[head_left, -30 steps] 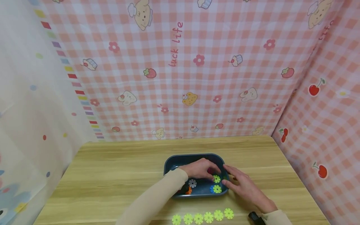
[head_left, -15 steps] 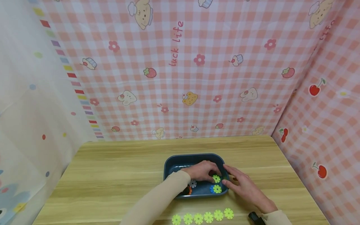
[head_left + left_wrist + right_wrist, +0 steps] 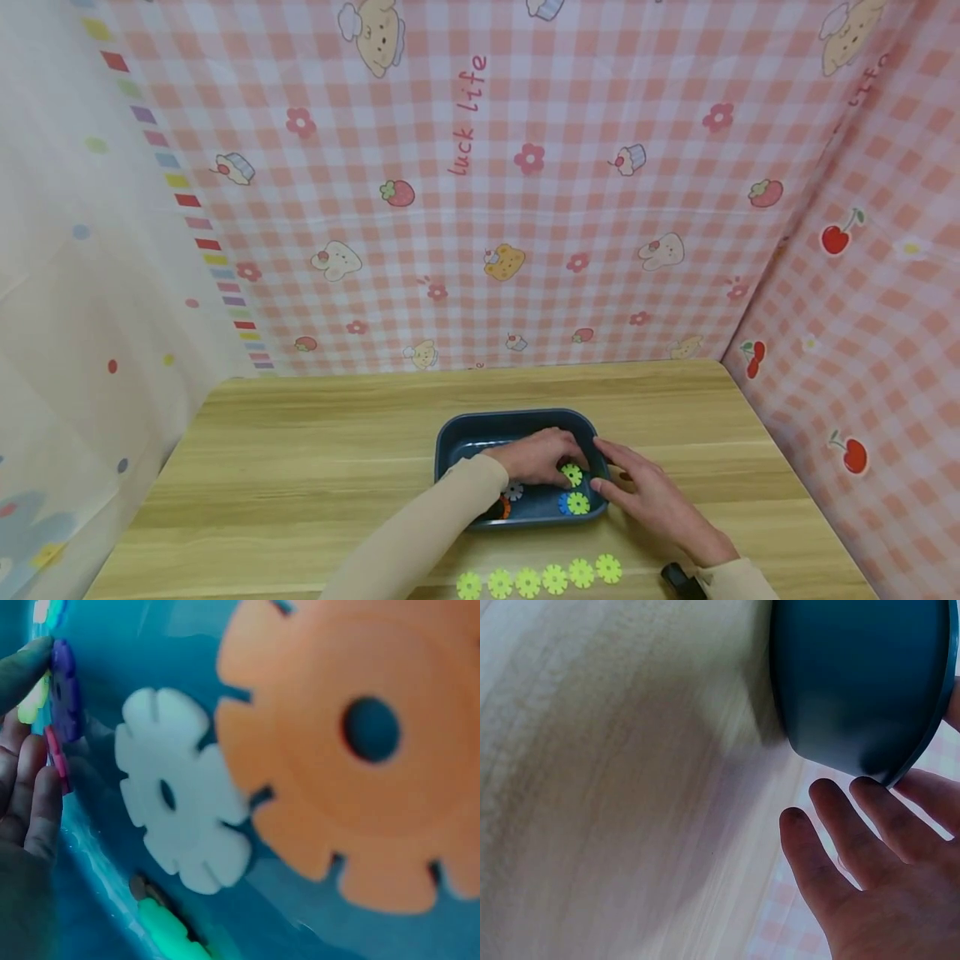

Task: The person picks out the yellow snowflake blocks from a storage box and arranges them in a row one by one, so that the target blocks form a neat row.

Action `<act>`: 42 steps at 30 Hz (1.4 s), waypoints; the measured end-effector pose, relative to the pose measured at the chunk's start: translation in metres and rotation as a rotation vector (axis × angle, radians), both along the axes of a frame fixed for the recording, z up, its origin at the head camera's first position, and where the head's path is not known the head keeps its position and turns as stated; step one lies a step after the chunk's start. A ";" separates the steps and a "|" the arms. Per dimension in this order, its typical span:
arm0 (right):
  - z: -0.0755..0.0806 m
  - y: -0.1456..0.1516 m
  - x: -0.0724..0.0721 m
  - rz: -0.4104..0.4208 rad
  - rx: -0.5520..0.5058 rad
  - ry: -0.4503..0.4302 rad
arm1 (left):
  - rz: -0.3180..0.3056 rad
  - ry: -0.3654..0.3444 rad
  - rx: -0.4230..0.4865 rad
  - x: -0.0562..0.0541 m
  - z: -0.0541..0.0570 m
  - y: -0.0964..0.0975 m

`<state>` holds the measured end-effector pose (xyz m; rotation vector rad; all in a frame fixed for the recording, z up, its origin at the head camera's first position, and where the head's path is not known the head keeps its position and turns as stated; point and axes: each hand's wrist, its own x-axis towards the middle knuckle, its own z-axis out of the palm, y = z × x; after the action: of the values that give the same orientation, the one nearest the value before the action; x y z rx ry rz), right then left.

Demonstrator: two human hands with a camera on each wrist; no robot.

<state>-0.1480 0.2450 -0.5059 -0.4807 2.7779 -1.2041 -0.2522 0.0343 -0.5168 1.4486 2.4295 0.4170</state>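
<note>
A dark blue tray [image 3: 480, 423] stands on the table, with notched plastic discs inside. My left hand [image 3: 542, 456] reaches into its right half. Thumb and fingers pinch a yellow-green disc [image 3: 572, 475]; in the left wrist view, a purple disc [image 3: 66, 690] and a pink disc [image 3: 56, 759] lie right by the fingers. My right hand [image 3: 660, 504] holds the tray's right end, thumb at the rim and fingers along the outside. Another yellow-green disc [image 3: 578, 503] overlaps a blue disc [image 3: 564, 503] near the front right corner. The left forearm hides part of the tray.
In front of the tray, several yellow-green discs [image 3: 528, 582] form a row on the wooden table [image 3: 315, 467]. A white disc [image 3: 180, 791] and an orange disc [image 3: 300, 772] lie in the tray near the left wrist. Checked cloth [image 3: 480, 208] hangs behind the table.
Over the last second my left hand has shifted slightly within the tray, and the yellow-green disc at its fingers has moved a little left. The right hand stays at the tray's end.
</note>
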 end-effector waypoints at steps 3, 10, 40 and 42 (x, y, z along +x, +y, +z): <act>0.001 0.000 0.000 0.000 -0.006 0.001 | -0.001 -0.006 0.006 0.001 0.002 0.000; 0.000 0.000 0.000 -0.004 -0.002 -0.008 | 0.003 -0.056 0.041 -0.001 0.003 0.001; -0.001 -0.001 -0.001 0.010 -0.021 0.011 | 0.085 -0.086 0.170 0.006 0.039 -0.024; -0.001 -0.001 0.000 0.007 -0.017 0.012 | 0.075 -0.066 0.172 0.008 0.043 -0.026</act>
<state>-0.1485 0.2436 -0.5074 -0.4995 2.7758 -1.2284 -0.2446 0.0084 -0.4740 1.3887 2.4516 0.6951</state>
